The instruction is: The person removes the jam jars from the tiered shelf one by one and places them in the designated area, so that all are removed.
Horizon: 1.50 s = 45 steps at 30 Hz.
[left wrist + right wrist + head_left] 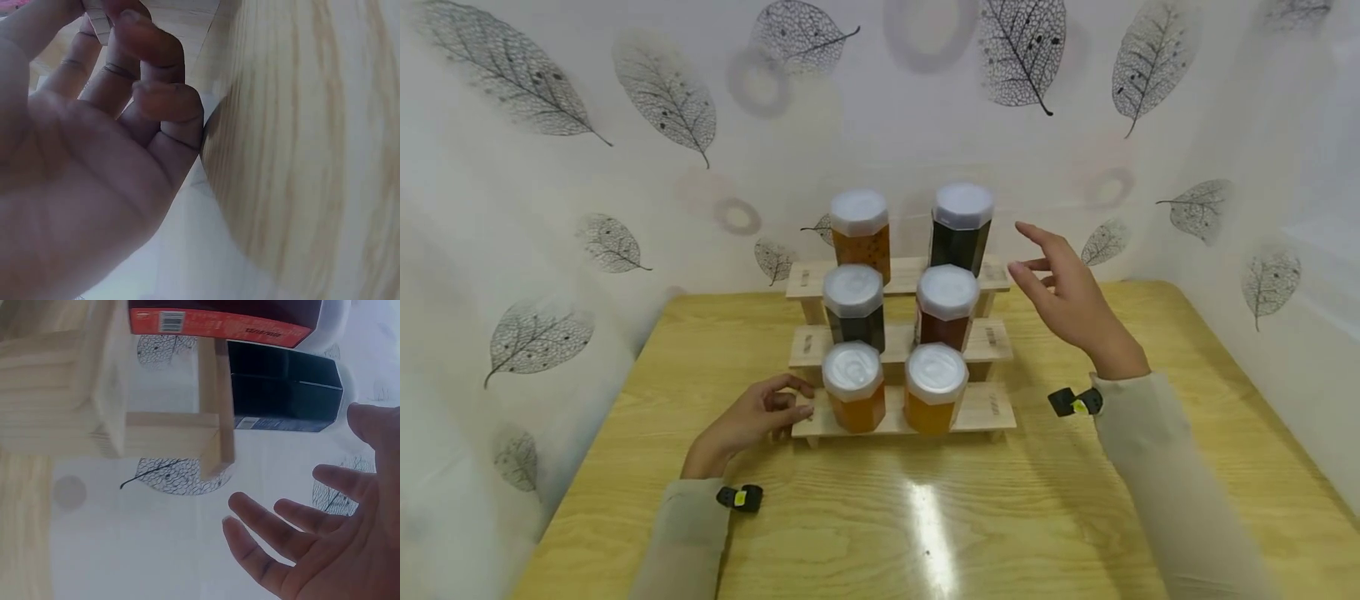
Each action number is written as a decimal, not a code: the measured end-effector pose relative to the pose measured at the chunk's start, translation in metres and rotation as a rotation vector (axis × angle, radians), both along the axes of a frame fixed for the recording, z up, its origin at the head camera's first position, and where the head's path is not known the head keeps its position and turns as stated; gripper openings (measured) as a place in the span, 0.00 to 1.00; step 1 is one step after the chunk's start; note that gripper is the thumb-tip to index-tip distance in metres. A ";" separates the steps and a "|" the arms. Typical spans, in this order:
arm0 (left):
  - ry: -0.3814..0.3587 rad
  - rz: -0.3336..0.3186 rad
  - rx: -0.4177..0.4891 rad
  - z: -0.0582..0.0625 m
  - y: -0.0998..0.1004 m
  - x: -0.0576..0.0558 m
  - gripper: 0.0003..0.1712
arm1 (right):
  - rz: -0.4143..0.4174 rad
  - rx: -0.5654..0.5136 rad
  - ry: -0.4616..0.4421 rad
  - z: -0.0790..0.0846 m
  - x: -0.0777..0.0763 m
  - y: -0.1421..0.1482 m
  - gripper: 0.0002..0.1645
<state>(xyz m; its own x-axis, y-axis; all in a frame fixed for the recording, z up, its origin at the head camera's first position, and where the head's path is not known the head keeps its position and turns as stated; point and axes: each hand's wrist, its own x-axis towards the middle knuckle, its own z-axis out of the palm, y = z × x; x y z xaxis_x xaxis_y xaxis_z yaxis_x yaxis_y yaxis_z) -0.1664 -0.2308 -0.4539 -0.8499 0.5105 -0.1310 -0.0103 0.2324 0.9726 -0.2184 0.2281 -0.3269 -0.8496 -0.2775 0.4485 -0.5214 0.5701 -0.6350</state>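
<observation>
At the frame's centre, before a leaf-printed backdrop (pixel 865 137), six white-lidded jars (pixel 934 417), three with amber contents and three darker, are being carried in pairs by a three-step wooden stand (pixel 994 407) on the table (pixel 820 537). The stand's lower left end is being pinched by the left hand (pixel 751 423), its grip nearly closed, while the right hand (pixel 1067 293) is being held with empty grip spread beside the upper right jar (pixel 958 242). Bare table is being left toward the right edge and in front.
</observation>
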 end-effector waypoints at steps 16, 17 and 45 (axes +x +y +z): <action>0.044 0.059 -0.070 0.006 0.002 -0.004 0.17 | 0.118 0.059 0.048 0.039 -0.029 -0.044 0.45; 0.045 0.061 -0.070 0.005 0.002 -0.004 0.17 | 0.108 0.062 0.052 0.038 -0.031 -0.046 0.46; 0.006 0.125 -0.078 0.001 0.004 0.007 0.19 | -0.195 0.047 0.195 0.025 -0.019 -0.017 0.45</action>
<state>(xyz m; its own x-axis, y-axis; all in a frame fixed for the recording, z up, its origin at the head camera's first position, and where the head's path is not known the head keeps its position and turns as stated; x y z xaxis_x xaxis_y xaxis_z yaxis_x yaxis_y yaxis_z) -0.1591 -0.2267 -0.4530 -0.9070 0.3893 -0.1604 -0.0377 0.3043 0.9518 -0.2376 0.2116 -0.3021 -0.7879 -0.1415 0.5994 -0.5086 0.6984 -0.5036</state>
